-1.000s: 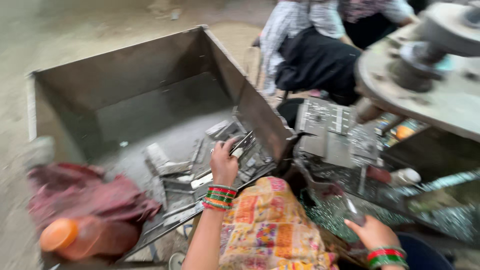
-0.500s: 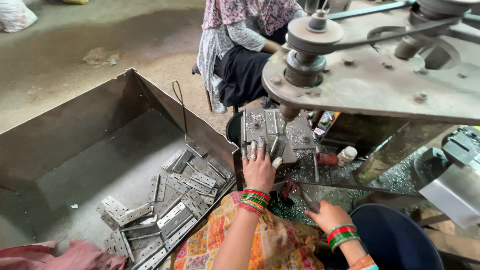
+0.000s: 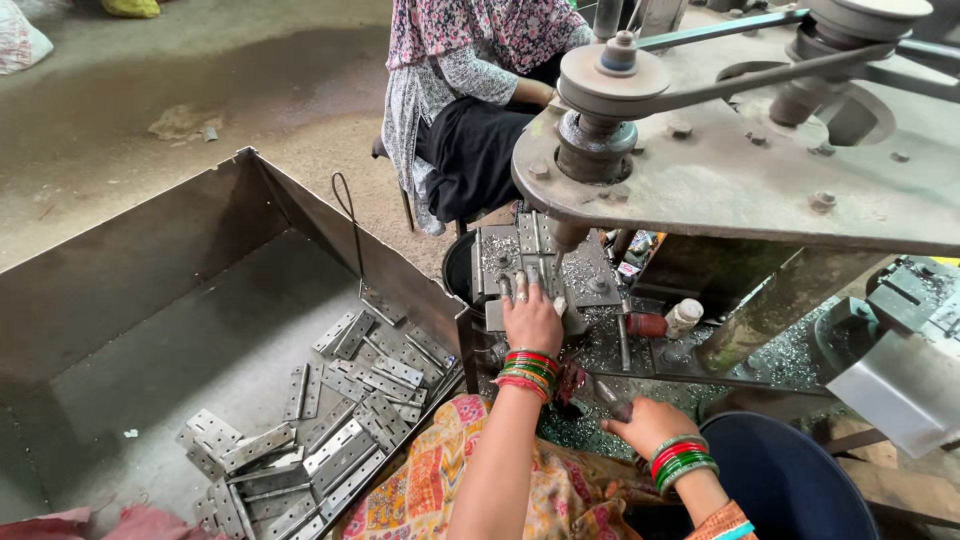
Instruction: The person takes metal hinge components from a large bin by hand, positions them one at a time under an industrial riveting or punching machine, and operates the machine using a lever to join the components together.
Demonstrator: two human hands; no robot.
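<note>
Nearest, the right hand [image 3: 652, 424] is curled around a dark lever handle [image 3: 605, 396]. Beyond it, the left hand [image 3: 531, 318] lies flat, fingers together, pressing a metal hinge plate [image 3: 525, 262] under its fingertips on the drill's work plate [image 3: 590, 275]. Left of it, a steel bin [image 3: 150, 300] holds loose hinges [image 3: 340, 440].

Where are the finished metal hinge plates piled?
The hinge plates lie in the big metal bin, lower left of the head view, beside the left hand.

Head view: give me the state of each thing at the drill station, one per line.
left hand: flat on the metal piece on the jig plate
right hand: closed around a dark handle
metal bin: open, partly filled
hinge plates: loose heap in the bin
white bottle: upright, capped
</note>
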